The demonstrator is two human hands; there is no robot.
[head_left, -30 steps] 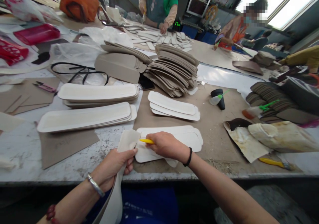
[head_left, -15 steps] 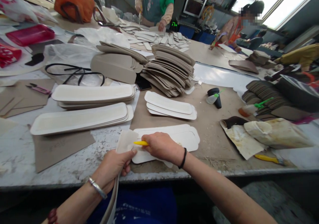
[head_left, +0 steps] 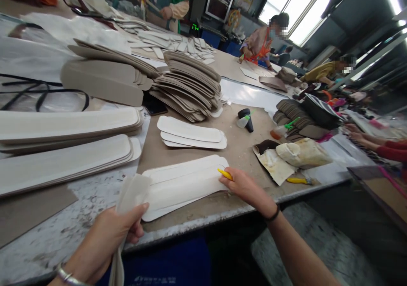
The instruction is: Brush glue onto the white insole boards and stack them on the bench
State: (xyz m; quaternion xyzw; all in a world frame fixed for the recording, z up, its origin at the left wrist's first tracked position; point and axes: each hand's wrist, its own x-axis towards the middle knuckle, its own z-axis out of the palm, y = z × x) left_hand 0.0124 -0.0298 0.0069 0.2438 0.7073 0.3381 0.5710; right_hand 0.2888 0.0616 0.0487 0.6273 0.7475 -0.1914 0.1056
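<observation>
My left hand (head_left: 110, 231), at the lower left, is closed round a bundle of pale flexible strips (head_left: 133, 192). The strips stick up past the thumb and hang down below the fist. To the right, my right hand (head_left: 244, 188) grips a slim yellow-handled tool (head_left: 225, 174), whose working end I cannot make out. The tool's tip is over the right end of several overlapping white rounded panels (head_left: 187, 184) on the table. Behind them lie a few shorter white panels (head_left: 190, 131).
Stacks of long white panels (head_left: 63, 163) are at left, with piled grey-brown panels (head_left: 190, 87) behind. A squeeze bottle (head_left: 280, 131), stained roll (head_left: 303, 152) and yellow-handled brush (head_left: 299, 180) lie at right. The table edge (head_left: 197, 226) runs close in front. Other people work farther back.
My right hand has moved right with the yellow tool, from beside my left hand to the panels' far end. The view has swung right. My left hand still holds the strips.
</observation>
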